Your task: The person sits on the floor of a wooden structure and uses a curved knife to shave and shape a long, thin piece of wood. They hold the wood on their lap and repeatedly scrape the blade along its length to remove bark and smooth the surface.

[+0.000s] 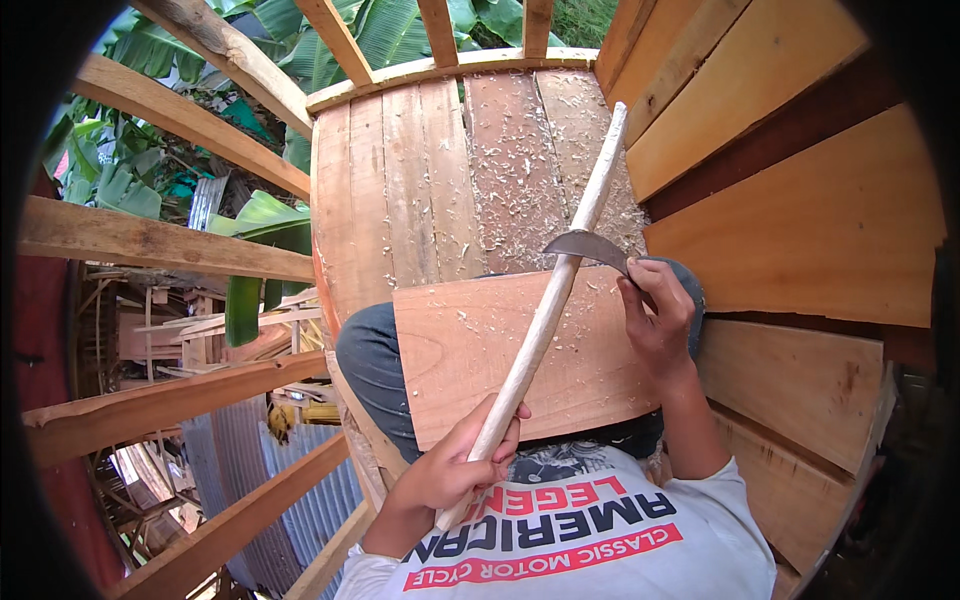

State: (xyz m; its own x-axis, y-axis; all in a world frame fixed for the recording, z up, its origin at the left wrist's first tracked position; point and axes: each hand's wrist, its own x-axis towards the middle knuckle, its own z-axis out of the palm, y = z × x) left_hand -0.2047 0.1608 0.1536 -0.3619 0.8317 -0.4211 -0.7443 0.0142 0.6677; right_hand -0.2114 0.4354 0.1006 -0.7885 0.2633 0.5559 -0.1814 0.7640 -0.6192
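Note:
A long, pale, whittled wooden stick (541, 325) slants across my lap, its far end pointing up and to the right. Near its lower end my left hand (462, 458) is wrapped around it. My right hand (660, 312) pinches the right end of a dark, crescent-shaped blade (588, 244). The blade lies across the stick above its middle, touching it. No handle shows on the blade; part of that end is hidden by my fingers. Beneath the stick, a flat wooden board (460, 350) rests over my thighs with a few shavings on it.
Plank flooring (400, 190) ahead carries many wood shavings (515, 150). A slatted wooden railing (170, 240) runs along the left and far sides, with banana leaves (265, 225) and corrugated metal sheets (310, 490) beyond. A plank wall (790, 220) stands close on the right.

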